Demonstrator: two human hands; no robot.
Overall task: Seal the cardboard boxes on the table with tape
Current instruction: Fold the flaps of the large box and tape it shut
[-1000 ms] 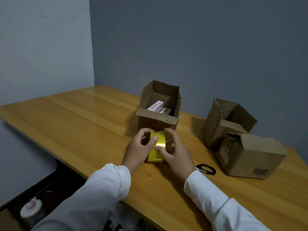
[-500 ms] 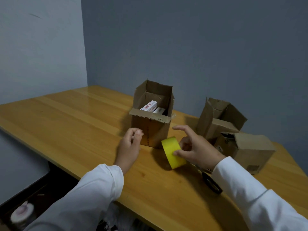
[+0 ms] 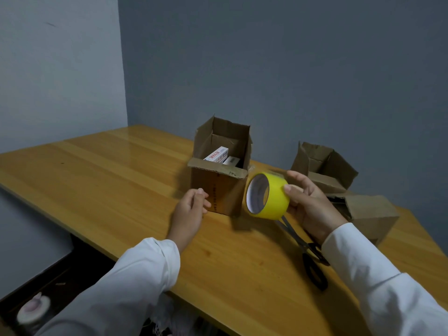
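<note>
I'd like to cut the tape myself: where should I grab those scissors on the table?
Take the scissors by the black loop handles, from the near table edge. They lie flat, handles toward the person, blades pointing away under the yellow tape roll held in the right hand, whose sleeve overlaps one handle.

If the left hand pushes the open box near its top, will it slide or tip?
The open box stands taller than wide, so a high push probably tips it. The small cartons inside look light, adding little stability. The glossy table likely lets a low push slide it.

Glossy wood table; matt cardboard box; shiny yellow tape.
</note>
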